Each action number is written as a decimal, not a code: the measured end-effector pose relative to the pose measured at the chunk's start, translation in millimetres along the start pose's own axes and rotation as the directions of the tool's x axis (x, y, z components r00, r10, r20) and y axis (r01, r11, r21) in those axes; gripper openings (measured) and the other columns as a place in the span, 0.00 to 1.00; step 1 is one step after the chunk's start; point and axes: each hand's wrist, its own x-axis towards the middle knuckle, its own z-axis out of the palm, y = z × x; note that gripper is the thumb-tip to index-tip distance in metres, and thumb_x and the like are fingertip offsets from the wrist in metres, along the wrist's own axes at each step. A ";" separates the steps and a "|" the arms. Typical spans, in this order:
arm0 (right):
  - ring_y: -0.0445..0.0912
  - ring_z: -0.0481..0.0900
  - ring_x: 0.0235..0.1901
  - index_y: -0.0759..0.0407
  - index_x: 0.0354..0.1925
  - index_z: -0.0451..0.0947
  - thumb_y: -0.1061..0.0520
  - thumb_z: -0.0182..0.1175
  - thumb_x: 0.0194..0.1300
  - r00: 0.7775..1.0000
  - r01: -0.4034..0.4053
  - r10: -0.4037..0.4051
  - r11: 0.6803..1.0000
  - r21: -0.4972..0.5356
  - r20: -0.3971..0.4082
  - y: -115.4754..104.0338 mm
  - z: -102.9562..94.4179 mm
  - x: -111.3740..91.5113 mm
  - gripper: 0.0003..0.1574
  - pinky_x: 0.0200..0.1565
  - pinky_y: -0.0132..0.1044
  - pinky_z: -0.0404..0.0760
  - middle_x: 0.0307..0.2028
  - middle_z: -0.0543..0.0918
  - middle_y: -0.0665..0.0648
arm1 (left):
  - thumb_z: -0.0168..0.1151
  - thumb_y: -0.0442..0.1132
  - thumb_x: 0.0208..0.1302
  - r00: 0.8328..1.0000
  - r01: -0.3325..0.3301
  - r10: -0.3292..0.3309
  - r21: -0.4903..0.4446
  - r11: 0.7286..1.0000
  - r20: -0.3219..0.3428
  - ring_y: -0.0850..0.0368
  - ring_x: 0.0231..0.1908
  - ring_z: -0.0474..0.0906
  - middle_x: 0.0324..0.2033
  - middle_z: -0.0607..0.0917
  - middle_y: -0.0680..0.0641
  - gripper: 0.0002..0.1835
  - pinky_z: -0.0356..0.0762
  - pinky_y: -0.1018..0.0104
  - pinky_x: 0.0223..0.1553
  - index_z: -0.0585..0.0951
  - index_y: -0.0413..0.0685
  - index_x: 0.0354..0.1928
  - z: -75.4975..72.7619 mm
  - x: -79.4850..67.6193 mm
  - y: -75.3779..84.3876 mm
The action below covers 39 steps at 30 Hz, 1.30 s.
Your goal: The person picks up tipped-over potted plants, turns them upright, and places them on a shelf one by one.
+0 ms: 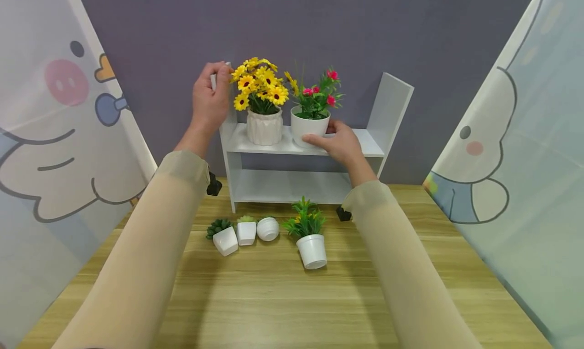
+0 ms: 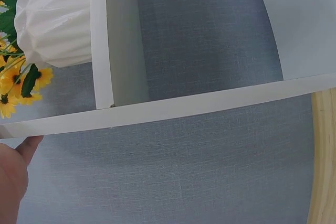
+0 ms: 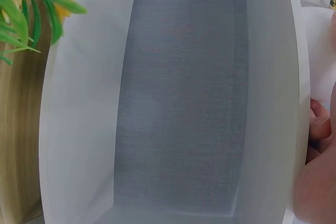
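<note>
My left hand [image 1: 211, 95] grips the top of the left side panel of a small white shelf [image 1: 296, 184]; its thumb lies against the panel's edge in the left wrist view. My right hand [image 1: 339, 143] holds a round white pot of pinkish-red flowers [image 1: 310, 128] on the upper board, thumb in front and fingers round its right side. The right wrist view shows this hand [image 3: 317, 166] beside the pot, partly cut off. Left of that pot, a ribbed white pot of yellow sunflowers [image 1: 264, 128] stands upright, its blooms close to my left fingers.
On the wooden table [image 1: 274, 303] before the shelf, a white pot with a green plant [image 1: 312, 250] lies tipped. Farther left are a dark succulent pot [image 1: 225, 241], a small square pot [image 1: 246, 233] and a round one [image 1: 268, 229]. Cartoon-printed curtains [image 1: 59, 136] hang at both sides.
</note>
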 end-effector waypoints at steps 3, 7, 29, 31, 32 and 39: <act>0.57 0.76 0.70 0.56 0.79 0.67 0.18 0.74 0.56 1.000 -0.008 0.008 1.000 -0.017 -0.010 0.5 1.3 -0.6 0.69 0.71 0.59 0.77 0.74 0.77 0.60 | 0.51 0.55 0.88 1.000 0.006 -0.006 -0.012 1.000 0.007 0.66 0.79 0.68 0.70 0.82 0.46 0.23 0.67 0.67 0.79 0.81 0.42 0.58 1.1 -0.1 0.3; 0.57 0.76 0.70 0.56 0.80 0.66 0.16 0.73 0.56 1.000 -0.013 0.012 0.999 -0.042 -0.029 1.4 3.8 -1.0 0.70 0.71 0.58 0.77 0.73 0.78 0.59 | 0.52 0.55 0.88 1.000 0.013 -0.012 -0.030 0.999 0.013 0.65 0.78 0.69 0.66 0.83 0.44 0.21 0.69 0.67 0.77 0.81 0.44 0.57 2.5 -0.2 0.1; 0.57 0.73 0.74 0.56 0.84 0.58 0.15 0.72 0.55 0.999 -0.006 0.002 0.998 -0.069 -0.050 1.8 10.4 -2.2 0.77 0.75 0.58 0.73 0.77 0.74 0.58 | 0.51 0.56 0.88 1.000 0.026 -0.026 -0.020 0.999 0.004 0.62 0.56 0.77 0.49 0.82 0.54 0.22 0.72 0.69 0.53 0.81 0.45 0.59 2.4 -3.7 -2.7; 0.57 0.72 0.75 0.56 0.84 0.57 0.16 0.73 0.55 0.998 0.003 -0.007 0.998 -0.059 -0.061 2.1 11.1 -2.4 0.77 0.77 0.58 0.71 0.78 0.73 0.58 | 0.51 0.56 0.88 1.000 0.016 -0.016 -0.026 1.000 -0.003 0.64 0.52 0.76 0.44 0.79 0.59 0.22 0.71 0.69 0.51 0.82 0.45 0.58 1.6 -3.7 -2.4; 0.57 0.72 0.75 0.55 0.84 0.57 0.16 0.73 0.55 0.998 0.010 -0.013 0.999 -0.053 -0.069 2.4 11.4 -2.6 0.77 0.77 0.58 0.71 0.78 0.73 0.58 | 0.51 0.55 0.88 1.000 0.012 -0.012 -0.031 0.999 -0.004 0.64 0.50 0.75 0.41 0.77 0.61 0.21 0.71 0.69 0.49 0.82 0.45 0.57 1.3 -3.6 -2.3; 0.53 0.74 0.52 0.55 0.74 0.66 0.25 0.80 0.56 0.977 0.112 -0.098 0.992 0.065 -0.190 8.6 9.7 -10.0 0.63 0.55 0.47 0.77 0.70 0.76 0.57 | 0.51 0.56 0.88 1.000 0.012 -0.012 -0.012 1.000 0.000 0.63 0.57 0.78 0.54 0.84 0.53 0.22 0.74 0.70 0.56 0.81 0.45 0.58 0.9 -2.4 0.8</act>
